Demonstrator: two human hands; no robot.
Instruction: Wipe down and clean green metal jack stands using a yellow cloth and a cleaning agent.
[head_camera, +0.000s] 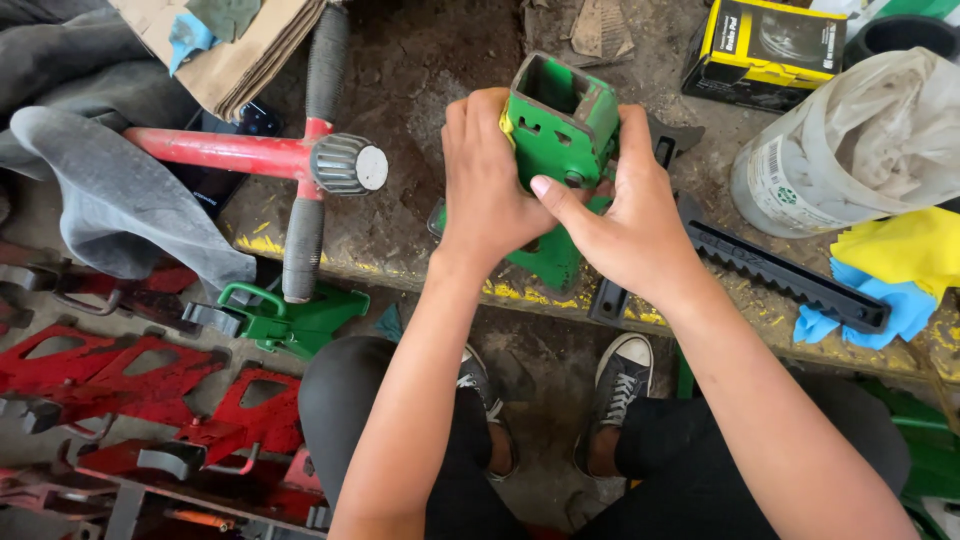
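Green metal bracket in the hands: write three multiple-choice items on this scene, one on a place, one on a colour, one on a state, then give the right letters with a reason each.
1. Where does the black toothed bar lie?
A. on the bench, to the right of the hands
B. on the floor between the shoes
C. on top of the cardboard

2. What colour is the shaft of the cross-shaped wrench?
A. blue
B. red
C. white

3. How is the green metal bracket held?
A. it lies untouched on the bench
B. by one hand only
C. by both hands, open end up

Answers:
1 A: the bar rests on the dirty bench surface, running right from the right hand.
2 B: the shaft is red, with dark ribbed ends.
3 C: the left hand and the right hand both clasp it, and its hollow top faces the camera.
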